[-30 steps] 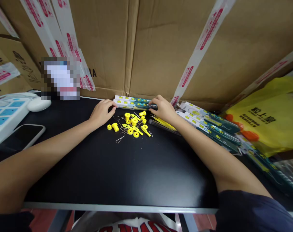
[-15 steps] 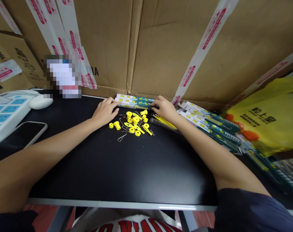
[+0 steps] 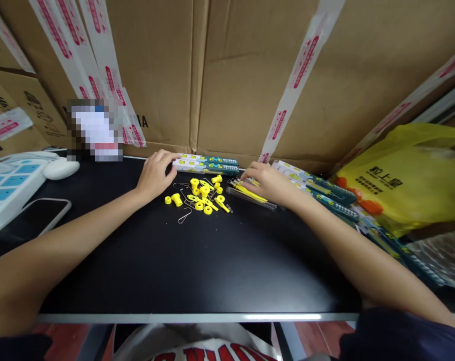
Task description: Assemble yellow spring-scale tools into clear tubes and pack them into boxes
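Head view: black table (image 3: 197, 271) backed by cardboard boxes (image 3: 231, 75).

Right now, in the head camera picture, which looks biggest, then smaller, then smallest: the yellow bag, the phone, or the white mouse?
1. yellow bag, biggest.
2. phone, though it lies nearer the camera, so unsure.
3. white mouse, smallest.
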Demonstrator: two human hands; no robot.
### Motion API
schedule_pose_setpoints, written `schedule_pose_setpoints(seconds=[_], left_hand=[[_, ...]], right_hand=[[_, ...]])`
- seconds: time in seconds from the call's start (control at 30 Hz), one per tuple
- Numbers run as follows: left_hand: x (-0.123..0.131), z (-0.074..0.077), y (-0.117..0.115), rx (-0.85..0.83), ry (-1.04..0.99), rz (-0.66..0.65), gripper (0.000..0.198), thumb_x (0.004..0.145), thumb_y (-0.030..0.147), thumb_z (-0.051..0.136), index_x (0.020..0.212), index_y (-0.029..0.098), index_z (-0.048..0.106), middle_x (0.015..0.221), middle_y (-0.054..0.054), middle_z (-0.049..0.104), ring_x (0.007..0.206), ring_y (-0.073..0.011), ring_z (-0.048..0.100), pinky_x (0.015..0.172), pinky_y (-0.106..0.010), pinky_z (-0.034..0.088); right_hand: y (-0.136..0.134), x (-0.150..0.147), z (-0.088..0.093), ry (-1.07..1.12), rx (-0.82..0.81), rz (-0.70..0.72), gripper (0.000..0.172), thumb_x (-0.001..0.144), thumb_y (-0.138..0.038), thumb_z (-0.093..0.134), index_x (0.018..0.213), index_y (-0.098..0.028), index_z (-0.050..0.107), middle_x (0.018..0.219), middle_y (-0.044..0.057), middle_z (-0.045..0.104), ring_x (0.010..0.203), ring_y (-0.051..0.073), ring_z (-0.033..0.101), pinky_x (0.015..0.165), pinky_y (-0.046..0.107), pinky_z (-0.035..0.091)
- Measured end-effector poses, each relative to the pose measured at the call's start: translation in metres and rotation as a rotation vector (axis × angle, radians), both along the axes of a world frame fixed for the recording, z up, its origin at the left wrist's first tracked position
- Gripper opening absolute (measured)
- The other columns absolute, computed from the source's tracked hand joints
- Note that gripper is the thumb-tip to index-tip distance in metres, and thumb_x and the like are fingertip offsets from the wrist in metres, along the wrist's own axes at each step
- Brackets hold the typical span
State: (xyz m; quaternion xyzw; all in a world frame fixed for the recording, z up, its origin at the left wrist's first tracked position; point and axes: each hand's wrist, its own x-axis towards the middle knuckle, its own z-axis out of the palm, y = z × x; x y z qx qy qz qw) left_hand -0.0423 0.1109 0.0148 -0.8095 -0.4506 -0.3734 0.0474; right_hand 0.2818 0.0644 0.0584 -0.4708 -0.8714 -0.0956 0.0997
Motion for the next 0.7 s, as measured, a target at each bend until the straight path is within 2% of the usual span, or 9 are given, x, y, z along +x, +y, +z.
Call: schedule_pose_setpoints(seconds=[0.1, 0.2, 0.3, 0.4, 0.47, 0.6, 0.7], left_hand=[[0.005, 0.018, -0.010, 0.083, -0.050, -0.076, 0.025, 0.090, 0.022, 0.046, 0.109, 0.021, 0.062, 0.109, -0.007, 0.063, 0.106, -0.0232, 0.055, 0.096, -0.041, 0.041], [0.016, 0.038, -0.033, 0.135, -0.094, -0.175, 0.022, 0.089, 0.022, 0.046, 0.103, 0.020, 0.064, 0.103, -0.006, 0.065, 0.102, -0.0221, 0.058, 0.094, -0.040, 0.044], [0.026, 0.046, -0.064, 0.094, 0.084, -0.310, 0.019, 0.086, 0.025, 0.050, 0.096, 0.025, 0.067, 0.097, -0.004, 0.068, 0.097, -0.0228, 0.061, 0.093, -0.043, 0.046], [0.031, 0.038, -0.091, 0.053, 0.359, -0.586, 0.017, 0.085, 0.025, 0.053, 0.085, 0.030, 0.068, 0.082, -0.002, 0.069, 0.082, -0.0194, 0.063, 0.090, -0.040, 0.049], [0.031, 0.028, -0.100, 0.092, 0.435, -0.703, 0.024, 0.089, 0.018, 0.048, 0.084, 0.030, 0.067, 0.077, -0.001, 0.069, 0.076, -0.0161, 0.063, 0.087, -0.034, 0.051], [0.024, 0.011, -0.096, 0.166, 0.389, -0.679, 0.019, 0.089, 0.023, 0.049, 0.082, 0.026, 0.066, 0.073, -0.001, 0.066, 0.071, -0.0150, 0.061, 0.075, -0.030, 0.051], [0.018, 0.007, -0.086, 0.235, 0.386, -0.666, 0.016, 0.087, 0.022, 0.052, 0.077, 0.024, 0.064, 0.068, -0.001, 0.062, 0.064, -0.0141, 0.056, 0.064, -0.028, 0.046]], right_hand=[[-0.021, 0.014, -0.011, -0.080, 0.045, -0.012, 0.022, 0.092, -0.032, 0.049, 0.096, -0.018, 0.066, 0.095, 0.010, 0.062, 0.090, 0.024, 0.060, 0.076, 0.033, 0.043], [-0.030, 0.026, -0.020, -0.052, 0.059, -0.055, 0.022, 0.092, -0.035, 0.051, 0.092, -0.018, 0.066, 0.092, 0.010, 0.063, 0.086, 0.024, 0.060, 0.072, 0.032, 0.042], [-0.025, 0.028, -0.018, -0.018, 0.078, -0.113, 0.022, 0.093, -0.031, 0.048, 0.088, -0.018, 0.066, 0.088, 0.010, 0.064, 0.084, 0.024, 0.060, 0.068, 0.031, 0.041], [-0.010, 0.020, -0.010, -0.020, 0.035, -0.157, 0.018, 0.090, -0.027, 0.051, 0.086, -0.018, 0.067, 0.087, 0.008, 0.067, 0.082, 0.022, 0.061, 0.066, 0.030, 0.040], [0.002, 0.011, -0.007, -0.070, -0.051, -0.188, 0.015, 0.086, -0.027, 0.054, 0.082, -0.020, 0.067, 0.086, 0.007, 0.069, 0.078, 0.021, 0.063, 0.062, 0.029, 0.038], [0.019, -0.006, -0.006, -0.150, -0.155, -0.220, 0.010, 0.079, -0.030, 0.062, 0.077, -0.021, 0.066, 0.080, 0.006, 0.071, 0.070, 0.021, 0.064, 0.054, 0.028, 0.034], [0.026, -0.014, -0.009, -0.178, -0.182, -0.246, 0.008, 0.075, -0.028, 0.063, 0.073, -0.021, 0.065, 0.076, 0.006, 0.071, 0.066, 0.022, 0.063, 0.050, 0.027, 0.031]])
